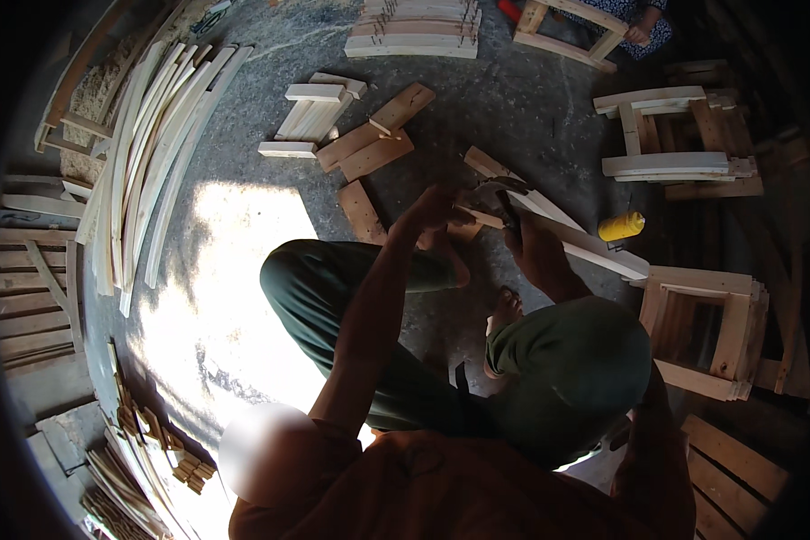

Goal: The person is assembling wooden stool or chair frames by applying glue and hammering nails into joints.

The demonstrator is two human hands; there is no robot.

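I sit low on the floor, both hands in front of my bent knees. My left hand (434, 209) is closed around a short pale strip of wood (481, 217). My right hand (542, 252) grips the dark handle of what looks like a hammer (506, 189), its curved head up near the left hand. Just beyond lies a long light board (594, 247), slanting from upper left to lower right. Shadow hides the fingertips of both hands. Brown wood blocks (366, 147) lie on the floor ahead of the left hand.
A yellow bottle (621, 225) lies beside the board. Wooden frames (702, 337) are stacked at right, with more frames (666, 166) farther off. Long pale strips (153, 153) lie at left. Nailed boards (412, 40) sit at the far side. Another person's hand (637, 34) touches a frame (567, 45).
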